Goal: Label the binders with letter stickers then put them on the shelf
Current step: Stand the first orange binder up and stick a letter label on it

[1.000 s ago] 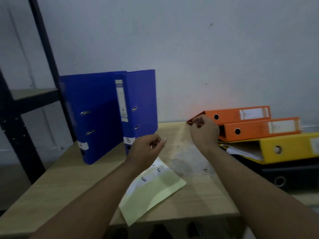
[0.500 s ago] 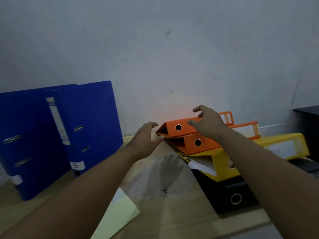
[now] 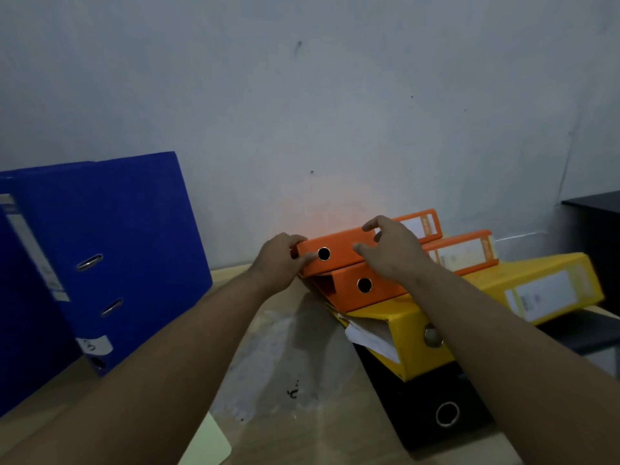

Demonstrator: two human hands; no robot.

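Gripping the top orange binder at its spine end, I have both hands on it. My left hand curls round the near corner with the thumb lying beside the finger hole. My right hand arches over the top cover, thumb pressed to the spine face, so it clasps the binder too. The binder lies flat on top of a stack, directly under my right palm.

I judge it stiff and boxy, probably light, with a smooth board skin that could slide on the one beneath. The covers may flap open if I lift by an edge, so the spine, where my hands sit now, looks like the safest hold.

Just below my right hand lies a second orange binder, skewed, and its cover seems slightly agape near my left fingertips. Under my right forearm comes a yellow binder with loose paper poking out, then a black binder at the bottom, on the table. Dragging the top one could pull the stack askew, so I would lift it straight up.

Well out from my left hand stand two blue binders, upright. A pale sticker sheet lies beneath my left forearm. Past my right hand stands a dark cabinet. I see no shelf.
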